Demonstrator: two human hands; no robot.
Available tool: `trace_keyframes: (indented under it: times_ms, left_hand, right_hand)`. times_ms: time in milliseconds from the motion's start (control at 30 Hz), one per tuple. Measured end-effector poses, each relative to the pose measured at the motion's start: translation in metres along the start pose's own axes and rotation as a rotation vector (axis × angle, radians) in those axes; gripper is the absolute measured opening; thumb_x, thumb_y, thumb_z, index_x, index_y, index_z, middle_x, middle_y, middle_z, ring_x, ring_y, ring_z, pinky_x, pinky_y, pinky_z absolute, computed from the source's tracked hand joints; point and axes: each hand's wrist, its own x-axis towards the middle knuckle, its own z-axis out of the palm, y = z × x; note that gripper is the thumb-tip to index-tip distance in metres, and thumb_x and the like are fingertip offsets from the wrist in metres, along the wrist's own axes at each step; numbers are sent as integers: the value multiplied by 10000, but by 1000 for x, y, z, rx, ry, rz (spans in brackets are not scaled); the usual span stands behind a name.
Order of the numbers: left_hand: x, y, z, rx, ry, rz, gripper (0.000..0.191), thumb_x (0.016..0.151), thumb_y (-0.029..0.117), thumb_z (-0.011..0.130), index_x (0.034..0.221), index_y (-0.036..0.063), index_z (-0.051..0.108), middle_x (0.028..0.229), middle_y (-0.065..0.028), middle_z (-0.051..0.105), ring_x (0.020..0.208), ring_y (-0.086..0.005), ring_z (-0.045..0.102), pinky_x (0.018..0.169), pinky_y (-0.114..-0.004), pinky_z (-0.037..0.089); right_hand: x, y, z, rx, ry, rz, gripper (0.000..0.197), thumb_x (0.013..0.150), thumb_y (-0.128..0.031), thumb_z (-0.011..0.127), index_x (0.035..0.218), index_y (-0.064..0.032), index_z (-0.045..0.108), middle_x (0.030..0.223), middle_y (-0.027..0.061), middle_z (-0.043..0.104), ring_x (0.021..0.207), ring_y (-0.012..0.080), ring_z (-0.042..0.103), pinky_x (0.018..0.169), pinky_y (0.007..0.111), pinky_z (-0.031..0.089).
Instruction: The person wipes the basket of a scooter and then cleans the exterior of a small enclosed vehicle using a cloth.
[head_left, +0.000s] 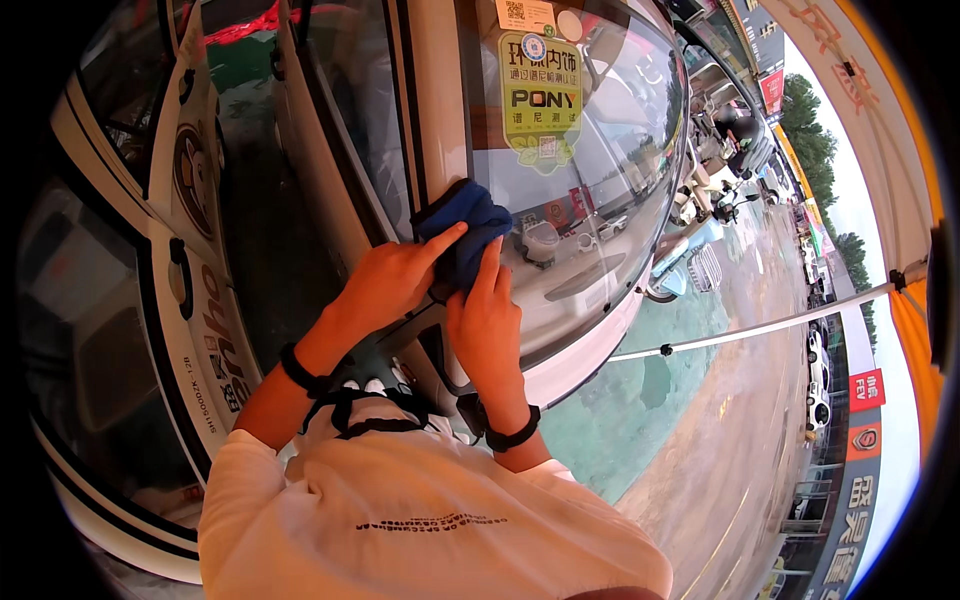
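Note:
Both my hands meet at a folded dark blue cloth, which lies against the lower corner of a small vehicle's windshield and its beige pillar. My left hand comes from the side-window side, its index finger extended onto the cloth. From below, my right hand grips the cloth's lower edge with its fingertips. Dark bands circle both wrists. A large green and yellow sticker bearing writing is on the glass above the cloth. What lies under the cloth is hidden.
A second beige vehicle with door handles stands close on the left. To the right, a white canopy pole crosses over green flooring. Parked scooters and a person are farther off.

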Motion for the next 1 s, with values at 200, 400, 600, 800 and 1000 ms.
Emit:
trace_keyframes:
  times_ms: [200, 400, 600, 800, 1000]
  left_hand:
    - [-57, 15, 49, -199, 37, -230, 404, 826, 86, 739, 1166, 59, 522, 644, -143, 637, 591, -354, 673, 528, -422, 516]
    - [-55, 13, 16, -217, -194, -247, 526, 797, 68, 732, 1244, 91, 456, 721, -159, 671, 704, -389, 696, 596, -449, 540]
    - [-43, -32, 0, -158, -151, -76, 427, 806, 97, 728, 1179, 57, 522, 744, -171, 664, 695, -386, 683, 605, -439, 529]
    - [7, -53, -45, -234, -5, -172, 386, 861, 105, 702, 1166, 39, 475, 648, -153, 594, 615, -356, 657, 559, -412, 476]
    - [25, -67, -65, -70, -329, -89, 379, 911, 227, 658, 1173, 10, 492, 728, -230, 646, 735, -410, 680, 671, -481, 513]
  right_hand:
    - [-69, 43, 6, 107, -67, -174, 693, 837, 26, 570, 1506, -48, 406, 1450, 335, 386, 1309, 550, 452, 1036, 537, 463]
    - [-84, 35, 21, 55, -107, -187, 765, 774, 75, 611, 1477, -203, 490, 1532, 317, 284, 1417, 546, 324, 1126, 596, 343]
    - [-38, 1, 64, 81, 138, -289, 753, 750, 19, 679, 1435, -264, 547, 1547, 216, 339, 1464, 446, 315, 1155, 622, 265]
    - [14, 6, 33, 94, 326, -240, 643, 717, -36, 760, 1333, -131, 601, 1309, 142, 548, 1196, 374, 537, 963, 499, 451]
    - [38, -8, -26, 245, -34, -191, 484, 738, 47, 704, 1207, -57, 643, 1092, 149, 641, 1018, 363, 648, 903, 394, 524]
